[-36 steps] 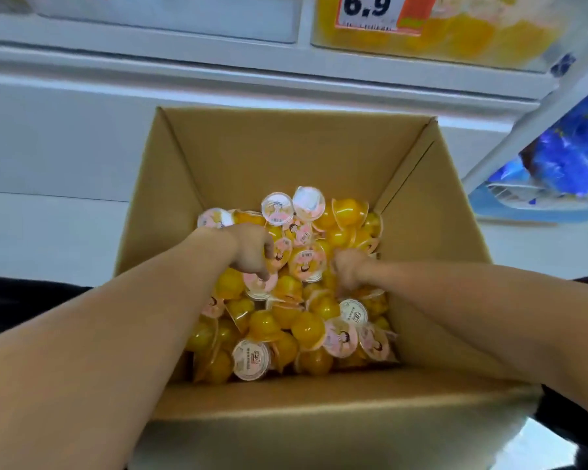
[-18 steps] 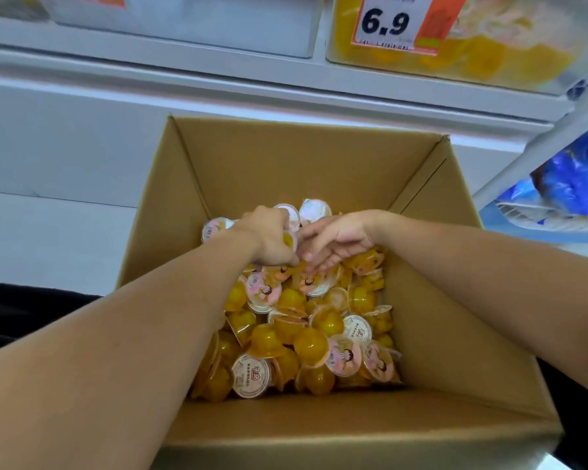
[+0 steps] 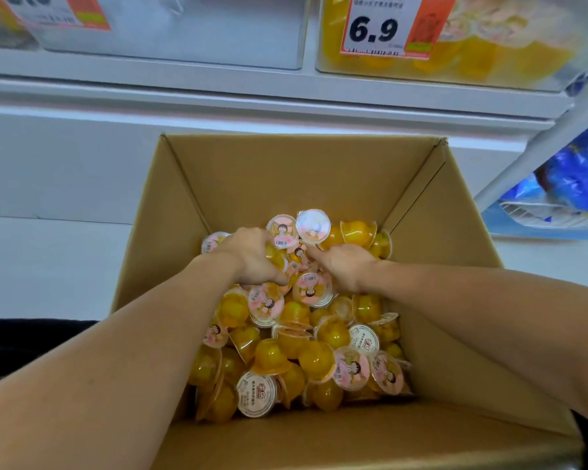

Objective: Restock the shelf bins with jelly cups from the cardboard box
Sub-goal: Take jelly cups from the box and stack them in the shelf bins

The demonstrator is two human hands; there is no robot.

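- an open cardboard box (image 3: pixel 286 184) sits in front of a white shop shelf, seen from above through a head camera.
- the bottom of the box holds a loose heap of jelly cups (image 3: pixel 299 340): small clear plastic cups of yellow jelly with round foil lids, lying at every angle.
- both bare forearms reach down into the box, towards the far side of the heap.
- the left hand (image 3: pixel 252 256) has its fingers curled down around several cups, gripping a bunch.
- the right hand (image 3: pixel 345 266) lies just beside it, palm down on the heap with the fingers tucked among the cups; whether it has closed on any cannot be told.
- above the box, two clear shelf bins face forward: the bin on the left (image 3: pixel 204 32) looks nearly bare, and the bin on the right (image 3: pixel 489 52) holds yellow cups behind a price tag (image 3: pixel 374 27) reading 6.9.
- the cups look light and smooth, so a heaped handful may shed a few; the thin lids could probably tear or dent if squeezed.
- scooping with both hands cupped under the bodies seems safer than pinching the lid rims.
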